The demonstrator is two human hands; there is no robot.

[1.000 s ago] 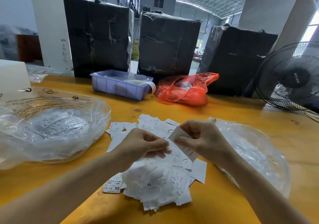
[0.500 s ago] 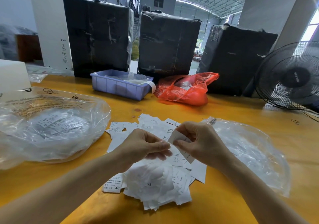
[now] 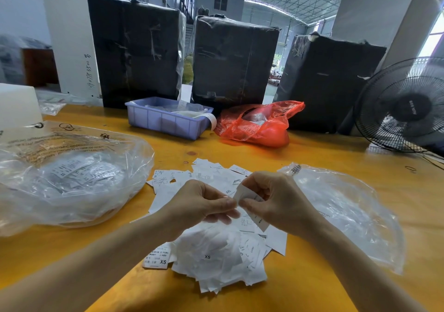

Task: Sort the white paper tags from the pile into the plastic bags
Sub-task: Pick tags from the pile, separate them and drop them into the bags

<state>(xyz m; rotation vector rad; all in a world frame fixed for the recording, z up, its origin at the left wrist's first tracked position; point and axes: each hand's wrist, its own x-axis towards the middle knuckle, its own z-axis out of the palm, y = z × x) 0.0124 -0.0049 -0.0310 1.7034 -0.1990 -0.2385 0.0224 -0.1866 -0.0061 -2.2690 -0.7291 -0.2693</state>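
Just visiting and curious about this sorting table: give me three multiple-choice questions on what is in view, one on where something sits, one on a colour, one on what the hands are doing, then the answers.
1. Where does the blue tray stand?
A. At the far side of the table, left of the red bag
B. Under the fan
C. Inside the clear bag on the left

2. What colour is the table?
A. Grey
B. Yellow-orange
C. Green

3. What are the two hands doing?
A. Resting flat on the table
B. Lifting the fan
C. Holding a paper tag between them over the pile

Answers:
1. A, since the tray sits beside the red bag, before the black-wrapped bundles.
2. B, as the bare surface shows all round the pile of tags.
3. C, for the left hand and the right hand meet at a bent tag.
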